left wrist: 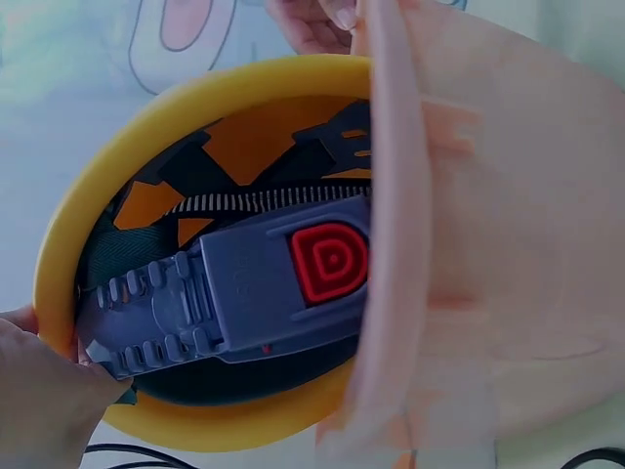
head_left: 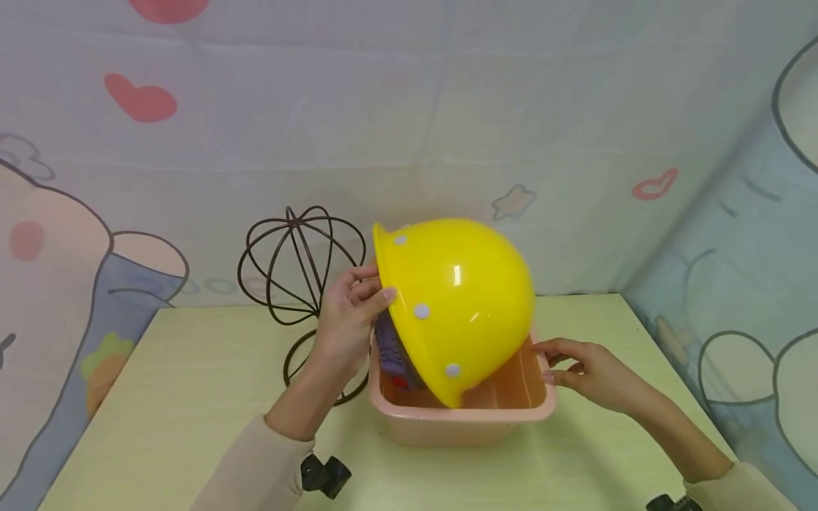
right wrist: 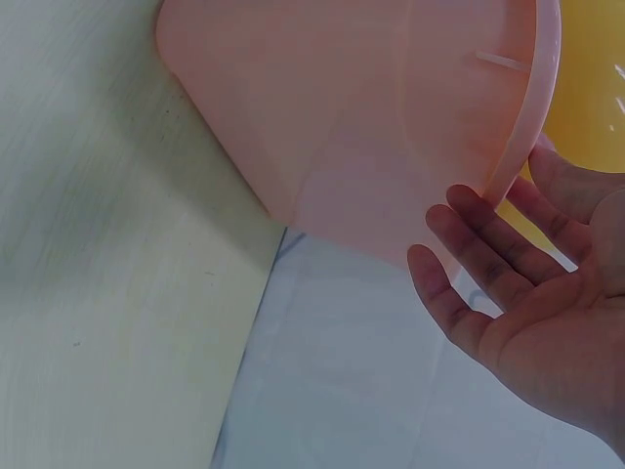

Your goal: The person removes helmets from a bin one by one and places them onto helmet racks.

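Note:
A yellow hard hat (head_left: 456,305) lies tilted on its side over a pink plastic basin (head_left: 460,426), its lower part inside. My left hand (head_left: 348,316) grips the hat's brim at the left, thumb on the outer face. Inside the shell, the left wrist view shows dark straps (left wrist: 244,176) and a purple-grey adjuster (left wrist: 225,293) with a red D-marked button (left wrist: 332,262). At the basin's right rim, my right hand (head_left: 591,372) pinches the edge between thumb and index finger. The other fingers (right wrist: 488,244) of that hand are spread outside the wall.
Left of the basin stands a dark wire frame (head_left: 300,270) with a round cage on top and a ring base. Under everything is a pale wood-grain table (head_left: 211,397). A printed cloth (head_left: 383,128) hangs behind it and at the right side.

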The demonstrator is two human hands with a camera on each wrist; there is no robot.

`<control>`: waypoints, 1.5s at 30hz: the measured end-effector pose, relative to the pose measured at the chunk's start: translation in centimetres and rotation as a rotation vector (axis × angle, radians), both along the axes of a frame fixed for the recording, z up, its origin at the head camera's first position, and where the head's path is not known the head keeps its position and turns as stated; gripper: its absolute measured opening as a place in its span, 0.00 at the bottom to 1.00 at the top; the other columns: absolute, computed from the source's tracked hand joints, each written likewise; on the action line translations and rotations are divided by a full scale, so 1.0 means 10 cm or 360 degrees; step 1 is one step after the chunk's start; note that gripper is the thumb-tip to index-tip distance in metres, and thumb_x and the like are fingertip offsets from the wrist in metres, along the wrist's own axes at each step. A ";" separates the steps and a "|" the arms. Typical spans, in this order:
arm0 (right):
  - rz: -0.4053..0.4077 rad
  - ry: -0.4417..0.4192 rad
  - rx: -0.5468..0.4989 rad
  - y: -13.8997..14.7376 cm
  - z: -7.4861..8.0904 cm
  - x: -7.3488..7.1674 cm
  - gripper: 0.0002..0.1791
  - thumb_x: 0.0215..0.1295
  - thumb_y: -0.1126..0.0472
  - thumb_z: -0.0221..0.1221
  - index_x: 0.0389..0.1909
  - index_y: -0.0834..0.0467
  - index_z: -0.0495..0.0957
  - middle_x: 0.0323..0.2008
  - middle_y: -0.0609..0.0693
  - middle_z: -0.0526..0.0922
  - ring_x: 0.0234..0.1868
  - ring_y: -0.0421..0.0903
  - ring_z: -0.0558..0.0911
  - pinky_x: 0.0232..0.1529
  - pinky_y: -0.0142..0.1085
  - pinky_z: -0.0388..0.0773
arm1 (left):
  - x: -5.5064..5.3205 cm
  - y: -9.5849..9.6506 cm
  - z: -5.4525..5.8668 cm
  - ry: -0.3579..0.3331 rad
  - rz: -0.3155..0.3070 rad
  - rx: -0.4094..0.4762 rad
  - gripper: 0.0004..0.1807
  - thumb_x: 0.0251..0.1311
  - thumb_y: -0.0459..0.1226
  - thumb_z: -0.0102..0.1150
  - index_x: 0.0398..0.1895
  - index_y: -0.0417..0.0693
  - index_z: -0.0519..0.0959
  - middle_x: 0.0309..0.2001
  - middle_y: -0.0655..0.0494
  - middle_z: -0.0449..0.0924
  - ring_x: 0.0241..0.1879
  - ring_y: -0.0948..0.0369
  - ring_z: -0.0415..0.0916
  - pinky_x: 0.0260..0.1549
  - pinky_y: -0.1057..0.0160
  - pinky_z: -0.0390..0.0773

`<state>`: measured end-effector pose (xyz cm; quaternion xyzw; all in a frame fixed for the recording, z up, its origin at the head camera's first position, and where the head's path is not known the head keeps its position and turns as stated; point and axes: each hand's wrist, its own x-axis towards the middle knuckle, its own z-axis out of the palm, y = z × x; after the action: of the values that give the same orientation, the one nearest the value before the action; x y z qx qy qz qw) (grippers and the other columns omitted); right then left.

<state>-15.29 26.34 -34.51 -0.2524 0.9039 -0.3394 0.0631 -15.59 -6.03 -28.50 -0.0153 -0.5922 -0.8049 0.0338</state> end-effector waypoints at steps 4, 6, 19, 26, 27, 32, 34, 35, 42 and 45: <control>-0.0003 -0.0006 -0.0015 0.01 -0.01 -0.01 0.21 0.58 0.58 0.61 0.52 0.60 0.74 0.43 0.49 0.79 0.42 0.44 0.76 0.35 0.33 0.77 | 0.01 -0.02 0.07 0.0050 0.0011 0.0027 0.18 0.59 0.21 0.49 0.52 0.33 0.63 0.44 0.40 0.76 0.37 0.58 0.78 0.42 0.63 0.77; 0.0000 -0.0004 -0.0024 0.01 -0.01 -0.01 0.21 0.58 0.58 0.61 0.52 0.61 0.74 0.43 0.50 0.79 0.42 0.44 0.76 0.35 0.33 0.77 | 0.02 -0.04 0.11 0.0070 0.0014 0.0041 0.18 0.59 0.21 0.49 0.52 0.33 0.63 0.43 0.41 0.76 0.37 0.58 0.78 0.42 0.63 0.77; 0.0012 0.0031 -0.0024 -0.02 -0.02 0.00 0.21 0.58 0.59 0.61 0.52 0.63 0.74 0.43 0.51 0.79 0.41 0.43 0.76 0.34 0.33 0.77 | 0.10 -0.22 0.31 0.0154 0.0100 0.0143 0.17 0.60 0.21 0.48 0.51 0.35 0.62 0.38 0.50 0.77 0.37 0.58 0.78 0.43 0.63 0.76; 0.0029 0.0075 -0.0043 -0.01 -0.04 -0.01 0.21 0.57 0.60 0.61 0.52 0.63 0.74 0.44 0.52 0.79 0.41 0.42 0.77 0.34 0.32 0.77 | 0.13 -0.36 0.39 0.0174 0.0161 0.0235 0.13 0.61 0.22 0.46 0.46 0.41 0.64 0.35 0.55 0.79 0.38 0.59 0.77 0.42 0.65 0.77; 0.0034 0.0082 -0.0042 -0.01 -0.04 -0.01 0.21 0.57 0.61 0.61 0.52 0.63 0.74 0.44 0.52 0.79 0.41 0.42 0.77 0.34 0.32 0.77 | 0.13 -0.38 0.40 0.0187 0.0177 0.0248 0.13 0.61 0.21 0.46 0.46 0.41 0.64 0.34 0.55 0.79 0.38 0.59 0.78 0.42 0.66 0.77; 0.0045 0.0057 -0.0057 0.00 -0.02 -0.01 0.21 0.58 0.62 0.61 0.52 0.65 0.73 0.45 0.55 0.79 0.42 0.45 0.77 0.34 0.33 0.77 | 0.13 -0.46 0.44 0.0266 0.0245 0.0331 0.12 0.60 0.20 0.46 0.43 0.39 0.66 0.33 0.54 0.80 0.36 0.58 0.78 0.38 0.66 0.78; 0.0046 0.0040 -0.0066 0.00 -0.02 -0.01 0.22 0.58 0.62 0.61 0.53 0.65 0.73 0.45 0.55 0.78 0.42 0.46 0.77 0.33 0.33 0.77 | 0.14 -0.49 0.46 0.0290 0.0264 0.0384 0.11 0.59 0.20 0.47 0.42 0.38 0.67 0.32 0.53 0.81 0.36 0.58 0.78 0.36 0.67 0.78; 0.0042 0.0036 -0.0069 -0.01 -0.02 -0.01 0.22 0.58 0.62 0.61 0.53 0.65 0.73 0.45 0.55 0.78 0.42 0.47 0.77 0.33 0.33 0.77 | 0.15 -0.51 0.46 0.0297 0.0270 0.0417 0.10 0.59 0.20 0.48 0.41 0.38 0.68 0.33 0.52 0.81 0.36 0.57 0.79 0.35 0.66 0.78; 0.0044 0.0039 -0.0095 -0.01 -0.02 -0.01 0.22 0.57 0.62 0.61 0.52 0.65 0.73 0.43 0.53 0.79 0.42 0.43 0.76 0.33 0.33 0.77 | 0.18 -0.64 0.47 0.0344 0.0284 0.0650 0.13 0.55 0.21 0.54 0.42 0.35 0.66 0.34 0.46 0.81 0.37 0.54 0.80 0.36 0.63 0.79; 0.0056 0.0042 -0.0109 -0.01 -0.02 -0.01 0.22 0.57 0.62 0.61 0.52 0.66 0.73 0.43 0.53 0.79 0.41 0.42 0.76 0.32 0.33 0.77 | 0.18 -0.70 0.47 0.0359 0.0276 0.0752 0.16 0.52 0.20 0.56 0.42 0.33 0.65 0.35 0.43 0.80 0.37 0.52 0.79 0.38 0.61 0.79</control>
<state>-15.37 26.19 -34.70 -0.2748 0.8880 -0.3656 0.0485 -13.75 -13.08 -23.79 -0.0459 -0.3795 -0.9081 0.1710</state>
